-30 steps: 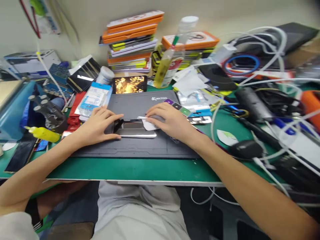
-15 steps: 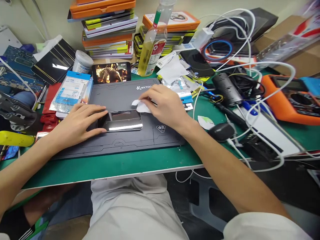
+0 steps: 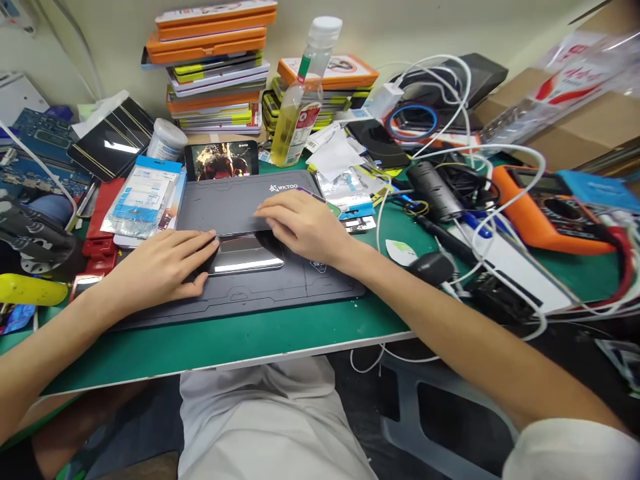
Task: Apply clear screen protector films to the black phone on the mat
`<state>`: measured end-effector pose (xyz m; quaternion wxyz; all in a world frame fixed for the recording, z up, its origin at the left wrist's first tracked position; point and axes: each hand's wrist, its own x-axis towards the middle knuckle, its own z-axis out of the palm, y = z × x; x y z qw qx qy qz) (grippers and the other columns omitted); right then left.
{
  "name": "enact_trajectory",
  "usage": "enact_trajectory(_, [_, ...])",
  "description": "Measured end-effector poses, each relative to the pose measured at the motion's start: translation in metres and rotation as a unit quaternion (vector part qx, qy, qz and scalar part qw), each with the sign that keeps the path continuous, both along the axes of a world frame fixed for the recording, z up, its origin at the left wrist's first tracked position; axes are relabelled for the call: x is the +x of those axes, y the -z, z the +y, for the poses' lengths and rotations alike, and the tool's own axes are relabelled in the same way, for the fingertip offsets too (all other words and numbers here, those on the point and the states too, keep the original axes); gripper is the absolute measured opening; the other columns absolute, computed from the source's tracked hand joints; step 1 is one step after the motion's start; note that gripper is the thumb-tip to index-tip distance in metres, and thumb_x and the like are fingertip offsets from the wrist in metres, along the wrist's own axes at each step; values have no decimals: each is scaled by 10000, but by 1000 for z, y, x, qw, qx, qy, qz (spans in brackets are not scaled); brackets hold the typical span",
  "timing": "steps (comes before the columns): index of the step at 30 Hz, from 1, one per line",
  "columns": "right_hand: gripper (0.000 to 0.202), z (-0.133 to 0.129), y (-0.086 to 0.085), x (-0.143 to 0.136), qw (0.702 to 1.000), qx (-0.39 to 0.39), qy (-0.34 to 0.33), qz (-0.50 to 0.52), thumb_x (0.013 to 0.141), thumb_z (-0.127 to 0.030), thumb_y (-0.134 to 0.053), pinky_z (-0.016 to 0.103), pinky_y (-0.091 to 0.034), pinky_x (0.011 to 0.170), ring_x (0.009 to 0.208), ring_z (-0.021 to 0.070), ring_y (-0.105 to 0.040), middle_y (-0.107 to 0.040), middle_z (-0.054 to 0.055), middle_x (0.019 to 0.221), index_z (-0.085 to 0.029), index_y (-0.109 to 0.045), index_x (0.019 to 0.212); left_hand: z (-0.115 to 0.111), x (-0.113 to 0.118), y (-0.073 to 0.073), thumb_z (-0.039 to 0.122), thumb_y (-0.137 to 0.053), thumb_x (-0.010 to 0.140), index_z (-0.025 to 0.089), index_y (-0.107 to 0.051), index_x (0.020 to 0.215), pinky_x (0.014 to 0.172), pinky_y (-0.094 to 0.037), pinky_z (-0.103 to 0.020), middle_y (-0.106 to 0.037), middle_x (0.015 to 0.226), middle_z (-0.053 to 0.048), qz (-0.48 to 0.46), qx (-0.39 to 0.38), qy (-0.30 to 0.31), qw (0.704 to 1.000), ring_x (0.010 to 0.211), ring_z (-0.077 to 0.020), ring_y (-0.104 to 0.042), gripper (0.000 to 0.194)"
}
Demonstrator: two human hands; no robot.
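Note:
A dark, glossy smartphone (image 3: pixel 247 260) lies flat on a grey work mat (image 3: pixel 280 293), a bright reflection along its near edge. My left hand (image 3: pixel 167 263) holds the phone's left end, fingers at the far edge and thumb bent near the near edge. Over the phone's upper right corner is my right hand (image 3: pixel 303 227), its fingers drawn together and fingertips blurred. Whatever those fingers hold is hidden; no white wipe shows there now. Behind the mat a second phone (image 3: pixel 221 161) stands propped up with a lit picture on its screen.
A bottle of yellow liquid (image 3: pixel 297 113) stands behind the mat, near stacked orange cases (image 3: pixel 210 47). Plastic packets (image 3: pixel 145 193) lie at the left. White cables, a black cylinder (image 3: pixel 434 190) and an orange multimeter (image 3: pixel 540 213) crowd the right. The green table's front edge (image 3: pixel 240 360) is near my lap.
The white wipe in my right hand has gone out of sight. That hand now sits lower over the phone's corner, and my left thumb has bent inward. The camera view has shifted.

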<state>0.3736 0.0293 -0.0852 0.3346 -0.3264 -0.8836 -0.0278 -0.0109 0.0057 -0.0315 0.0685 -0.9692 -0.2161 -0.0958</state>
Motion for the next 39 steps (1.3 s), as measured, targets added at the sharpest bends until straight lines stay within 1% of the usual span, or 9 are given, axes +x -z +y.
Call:
enact_trajectory(4, [394,-2,-7,-10,996,-31,-23,-84,1349,-327,-533,538,-651,1056,1209,360,-864,-959,177,1412,-219,-907,1409,3,0,-5,322,-589,1256,164,-853,1709,1330,-744,-585,-851,1741,-194,17,-1,9,1000,1526,-404,-884,548])
enact_trajectory(7, [460,-1,-12,-13,996,-80,-19,-41,1376,-382,-480,513,-662,1089,1284,353,-868,-955,168,1430,-224,-910,1415,5,3,-13,282,-633,1209,178,-857,1697,1297,-753,-561,-853,1741,-194,30,-8,15,999,1508,-403,-886,546])
enact_trajectory(10, [513,0,-14,-12,993,-119,-26,10,1389,-408,-442,509,-676,1109,1265,342,-869,-961,148,1324,-235,-923,1351,8,9,-23,280,-677,1167,174,-849,1679,1262,-758,-556,-864,1714,-212,50,-20,19,998,1440,-413,-903,550])
enact_trajectory(15, [521,-4,-11,-7,996,-67,-42,-35,1390,-493,-485,516,-675,1048,1144,340,-852,-952,156,1248,-235,-933,1317,18,17,-26,243,-663,1112,143,-865,1585,1055,-802,-519,-906,1573,-233,65,-22,26,997,1234,-399,-928,524])
enact_trajectory(18, [540,-6,-12,-3,996,-25,-59,-69,1380,-555,-533,516,-676,1006,1109,349,-845,-949,188,1266,-183,-924,1360,24,15,-20,200,-642,1144,178,-820,1711,1084,-804,-485,-906,1612,-206,37,-10,46,998,1268,-374,-936,595])
enact_trajectory(24, [819,-12,-23,10,987,6,-113,-115,1289,-816,-643,546,-700,1036,1206,404,-879,-937,261,1385,-72,-850,1560,25,9,-17,372,-653,1275,164,-794,1757,1121,-824,-508,-913,1619,-204,17,17,71,997,1303,-381,-958,544])
enact_trajectory(29, [776,-16,-27,14,986,0,-122,-116,1306,-739,-677,559,-704,1074,1249,414,-883,-929,285,1429,-34,-816,1598,17,9,-19,378,-632,1278,143,-779,1790,1162,-821,-565,-865,1709,-205,34,10,49,998,1344,-410,-945,582])
enact_trajectory(33, [654,-17,-26,13,987,-25,-119,-108,1314,-627,-694,594,-707,1095,1255,426,-876,-926,287,1444,-64,-819,1623,13,4,-17,382,-631,1248,226,-751,1851,1238,-799,-564,-811,1806,-147,45,-20,26,998,1436,-400,-918,634])
enact_trajectory(39, [618,-15,-21,16,988,-32,-124,-91,1307,-625,-700,579,-717,1091,1229,412,-879,-922,259,1441,-102,-827,1612,12,0,-16,334,-658,1220,241,-695,1910,1281,-788,-608,-808,1802,-156,42,-46,15,998,1461,-418,-919,697])
